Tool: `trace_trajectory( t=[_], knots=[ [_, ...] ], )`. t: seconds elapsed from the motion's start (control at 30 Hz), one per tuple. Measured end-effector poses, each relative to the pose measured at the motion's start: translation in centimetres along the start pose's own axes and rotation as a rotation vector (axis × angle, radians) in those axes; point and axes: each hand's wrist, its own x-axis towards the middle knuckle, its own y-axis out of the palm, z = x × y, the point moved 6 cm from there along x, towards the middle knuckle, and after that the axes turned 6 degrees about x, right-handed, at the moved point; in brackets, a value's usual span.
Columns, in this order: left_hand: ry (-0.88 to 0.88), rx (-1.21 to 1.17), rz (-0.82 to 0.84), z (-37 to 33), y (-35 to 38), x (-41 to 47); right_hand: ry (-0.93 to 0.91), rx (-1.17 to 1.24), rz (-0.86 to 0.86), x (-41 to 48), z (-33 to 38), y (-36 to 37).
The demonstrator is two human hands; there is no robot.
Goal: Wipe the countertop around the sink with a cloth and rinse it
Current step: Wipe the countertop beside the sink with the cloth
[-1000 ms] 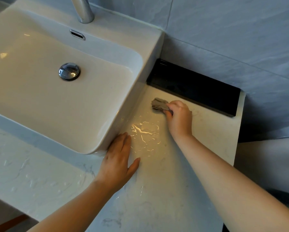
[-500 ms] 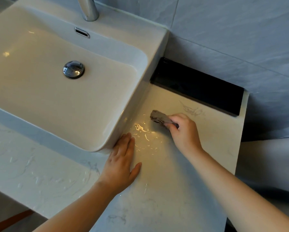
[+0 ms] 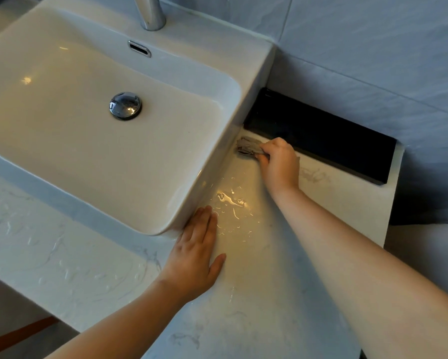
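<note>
- Gripping a small grey cloth [image 3: 248,147], the right hand [image 3: 281,165] has its fingers curled round it, pressing it onto the bench [image 3: 269,294] in the back corner between the sink [image 3: 254,81] and a black tray [image 3: 321,141].
- The left hand [image 3: 195,260] lies flat, fingers straight, beside the sink's front corner.
- Risk: the droplets [image 3: 230,200] between the hands could go missed, and the bunched cloth may smear water rather than lift it.

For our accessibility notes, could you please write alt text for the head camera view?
A person's right hand grips a grey cloth on the wet countertop in the corner between the white sink and a black tray, while the left hand rests flat beside the sink's front corner.
</note>
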Motion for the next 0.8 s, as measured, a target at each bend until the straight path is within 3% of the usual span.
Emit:
trace_trajectory(
  t=[0.33, 0.53, 0.8],
  knots=[
    [-0.017, -0.120, -0.031, 0.4, -1.3, -0.2, -0.116, 0.063, 0.093, -7.7, 1.3, 0.5],
    [0.022, -0.098, -0.031, 0.9, -2.0, -2.2, -0.114, 0.135, 0.277, -8.9, 2.3, -0.3],
    [0.016, 0.004, -0.088, 2.1, -2.0, -4.0, -0.101, -0.088, 0.003, 0.1, 2.2, -1.1]
  ],
)
